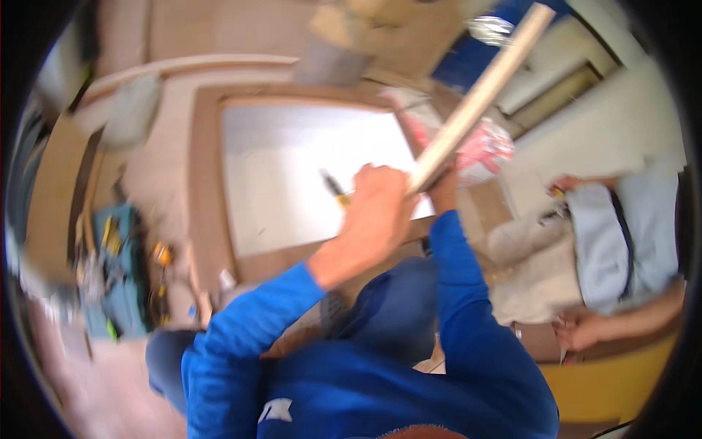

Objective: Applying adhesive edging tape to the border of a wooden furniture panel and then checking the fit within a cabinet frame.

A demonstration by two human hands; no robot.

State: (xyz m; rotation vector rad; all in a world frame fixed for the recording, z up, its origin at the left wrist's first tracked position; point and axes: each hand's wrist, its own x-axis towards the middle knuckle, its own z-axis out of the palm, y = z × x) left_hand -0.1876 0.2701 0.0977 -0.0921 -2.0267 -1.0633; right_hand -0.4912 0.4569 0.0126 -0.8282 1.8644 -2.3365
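Observation:
A long pale wooden strip (482,95) slants up and to the right from between my hands, its far end raised toward the top of the view. My left hand (373,216) is closed at the strip's lower end, its fingers curled and partly hidden. Behind the strip, my right hand (444,190) grips it from the right side; most of those fingers are covered. Just left of my left hand shows a black and yellow hand tool (335,189), blurred; I cannot tell whether it lies on the panel or touches the hand. Below is a white panel (281,164) inside a brown wooden frame (207,183).
On the left floor lies a teal tool bag (121,274) with tools, near an orange tape measure (162,254). Red-and-white plastic wrapping (486,150) is beyond my right hand. A co-worker in grey clothing (603,241) sits at the right, hands close by. Cardboard (351,25) stands at the back.

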